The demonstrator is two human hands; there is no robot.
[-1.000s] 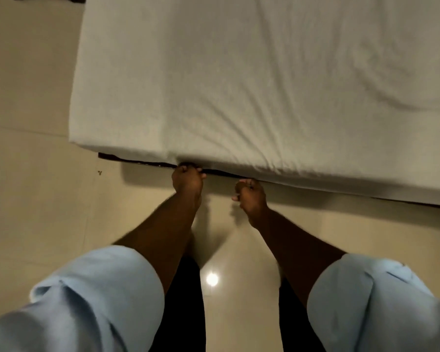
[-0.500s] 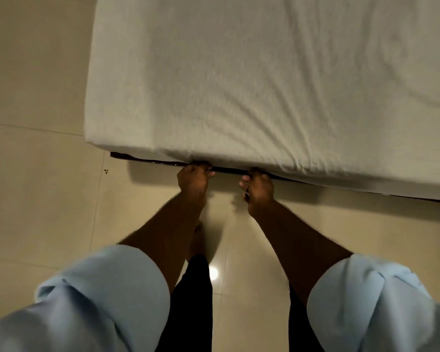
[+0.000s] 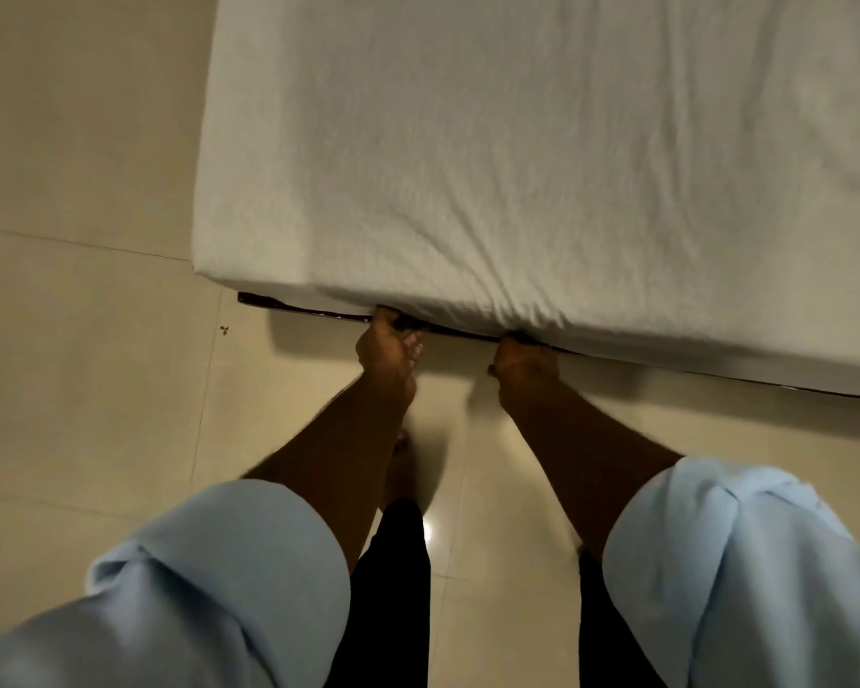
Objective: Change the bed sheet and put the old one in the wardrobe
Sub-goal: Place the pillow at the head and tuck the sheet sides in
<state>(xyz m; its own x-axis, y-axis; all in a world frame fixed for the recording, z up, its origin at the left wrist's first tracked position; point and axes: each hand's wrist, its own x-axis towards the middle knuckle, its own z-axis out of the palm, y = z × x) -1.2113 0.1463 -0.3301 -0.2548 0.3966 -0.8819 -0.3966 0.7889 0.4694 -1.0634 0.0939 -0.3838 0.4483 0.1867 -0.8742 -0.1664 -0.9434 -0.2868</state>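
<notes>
The right hand [image 3: 525, 365], a second ago just below the hem of the white wrinkled cotton bed sheet [image 3: 517, 166], now sits against that hem at frame centre, fingertips hidden under the edge. The left hand [image 3: 387, 351] shifts slightly rightward along the same hem, its thumb now sticking out. The sheet's lower-left corner drifts right in the frame, baring more beige tiled floor [image 3: 80, 240] at left.

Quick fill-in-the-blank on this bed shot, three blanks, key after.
1. The wrinkled fabric bed sheet is ____ in colour.
2. The left hand and right hand have fingertips hidden ____ its near edge.
3. Both rolled-up fabric sleeves are light ____.
Missing: white; under; blue.
</notes>
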